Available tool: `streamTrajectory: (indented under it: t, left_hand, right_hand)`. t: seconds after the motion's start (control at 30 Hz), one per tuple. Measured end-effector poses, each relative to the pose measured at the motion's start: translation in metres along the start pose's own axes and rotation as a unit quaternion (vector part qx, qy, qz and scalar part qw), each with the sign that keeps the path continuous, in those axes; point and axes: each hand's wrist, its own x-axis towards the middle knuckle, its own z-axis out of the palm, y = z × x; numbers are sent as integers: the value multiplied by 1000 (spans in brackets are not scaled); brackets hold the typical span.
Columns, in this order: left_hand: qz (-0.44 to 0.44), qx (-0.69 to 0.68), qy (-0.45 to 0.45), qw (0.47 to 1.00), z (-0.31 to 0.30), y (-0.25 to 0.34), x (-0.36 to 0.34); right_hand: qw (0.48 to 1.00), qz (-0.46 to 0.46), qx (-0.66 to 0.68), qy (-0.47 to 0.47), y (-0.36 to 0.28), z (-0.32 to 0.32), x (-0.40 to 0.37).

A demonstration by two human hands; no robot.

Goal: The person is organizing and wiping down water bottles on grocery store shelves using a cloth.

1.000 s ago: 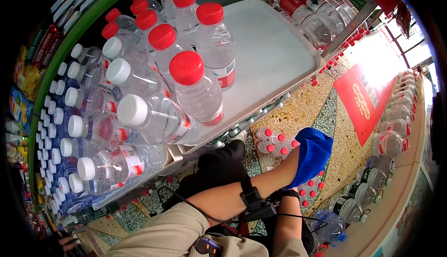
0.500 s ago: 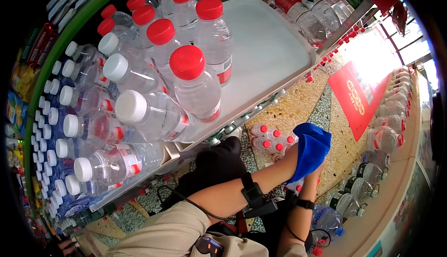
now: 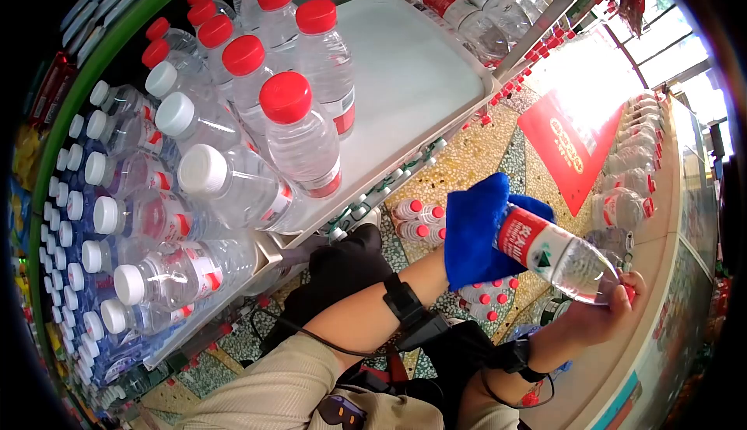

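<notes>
A water bottle [image 3: 556,255] with a red-and-white label lies slantwise in front of me, its red-capped end to the lower right. My right hand [image 3: 599,313] has its fingers closed around the neck and cap. Over the bottle's base end is a blue cloth [image 3: 475,235], bunched and hanging in folds. My left hand is covered by this cloth; only the wrist and forearm show, with the cloth draped around the hand and touching the bottle. The left fingers themselves are hidden.
To the left, a white shelf tray [image 3: 389,64] holds red-capped bottles [image 3: 303,134] and white-capped bottles [image 3: 226,181]. Packs of small bottles [image 3: 420,220] stand on the speckled floor. A red mat [image 3: 568,150] lies farther off. Large bottles [image 3: 622,208] line a ledge on the right.
The bottle has come into view between my hands. My right hand has moved from beside the cloth out to the right, onto the cap end. The whole view has shifted slightly.
</notes>
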Motion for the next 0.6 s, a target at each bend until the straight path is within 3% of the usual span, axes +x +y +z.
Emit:
streamTrajectory:
  t: [0.03, 0.13, 0.2, 0.43, 0.47, 0.5, 0.53, 0.6]
  left_hand:
    - [-107, -268, -5, 958, 8, 9, -2]
    - [-109, -286, 52, 951, 9, 9, 4]
    - [-99, -277, 44, 955, 5, 2, 5]
    - [-33, -173, 51, 983, -26, -15, 10]
    - [-20, -138, 57, 989, -26, -16, 12]
    - [-41, -198, 14, 979, -32, -18, 10]
    - [-33, -203, 26, 978, -35, -21, 12]
    - [-17, -211, 52, 976, -38, -29, 19]
  right_hand:
    - [1000, -22, -19, -7, 2, 7, -4]
    - [997, -57, -16, -46, 4, 42, -21]
    - [983, -53, 127, -118, 8, 69, -30]
    - [935, -179, -12, -305, -13, 85, -57]
    - [920, -192, -35, -339, -22, 88, -60]
    - [889, -230, -70, -390, -28, 88, -60]
    - [852, -266, -103, -439, -31, 89, -61]
    - [828, -295, -118, -461, -26, 91, -69]
